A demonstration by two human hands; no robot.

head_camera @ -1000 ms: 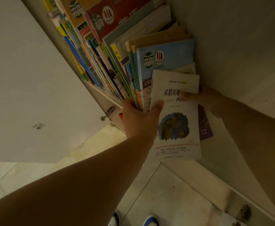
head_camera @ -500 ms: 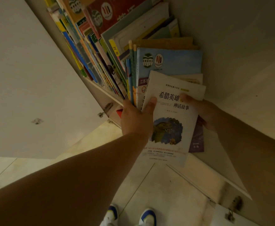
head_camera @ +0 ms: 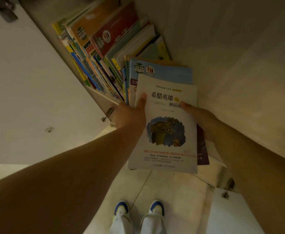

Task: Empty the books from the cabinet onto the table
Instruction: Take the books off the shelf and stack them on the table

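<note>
1. Head view, the step: you are pulling a bundle of books out of the pale wooden cabinet (head_camera: 239,48). Your left hand (head_camera: 130,114) grips the bundle's left edge, thumb pressed on the white paperback with the blue-and-gold cover picture (head_camera: 165,125). Your right hand (head_camera: 201,117) grips the right edge, thumb on the same cover, fingers hidden beneath.
2. Where the books sit: the white paperback lies on top between your hands. A light-blue textbook (head_camera: 162,71) shows just beyond your hands, and a dark purple book (head_camera: 201,149) peeks out under your right hand.
3. Next move, as I judge it: draw the bundle fully clear, keep it level, and carry it to the worktop, which is out of view.
4. Count: two hands, one white paperback, at least three books in the bundle. The row of colourful upright books (head_camera: 94,65) beyond your left hand is too many to count.
</note>
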